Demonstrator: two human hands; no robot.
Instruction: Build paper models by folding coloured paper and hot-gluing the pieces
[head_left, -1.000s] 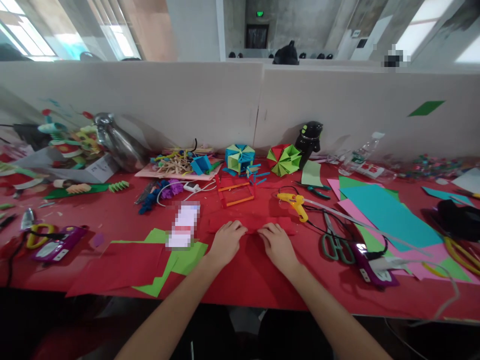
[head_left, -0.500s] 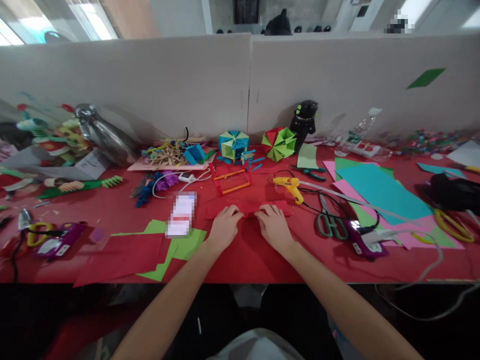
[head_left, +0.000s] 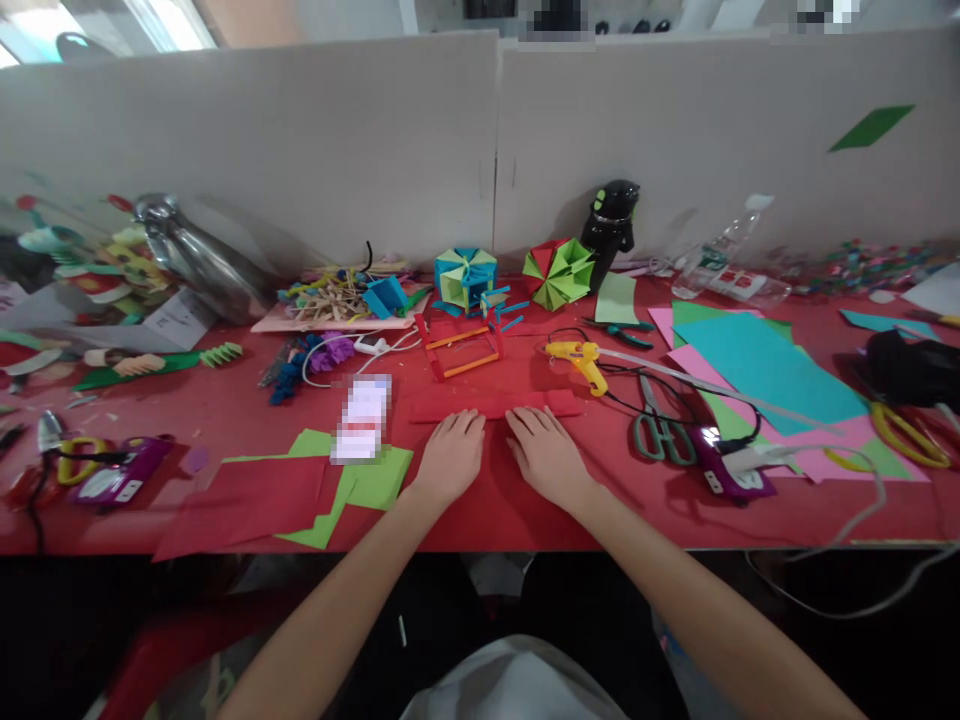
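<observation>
A folded strip of red paper (head_left: 496,404) lies crosswise on the red table, in front of my body. My left hand (head_left: 453,452) rests flat with its fingertips on the strip's near edge, left of the middle. On the right of the middle, my right hand (head_left: 546,452) presses the same edge with fingers stretched out. Neither hand grasps anything. Just beyond the strip stands a small red and orange stick frame (head_left: 463,350). A yellow hot glue gun (head_left: 581,362) lies to the right of it.
Scissors (head_left: 663,432) and a purple power strip (head_left: 731,470) with cables lie to the right, before coloured paper sheets (head_left: 765,365). At left are a phone (head_left: 362,420) and red paper sheets (head_left: 262,500). Two folded paper ornaments stand near the grey partition (head_left: 300,160).
My fingers have gone from pinching the red paper's near edge to lying flat on it. The whole view has shifted slightly with my head.
</observation>
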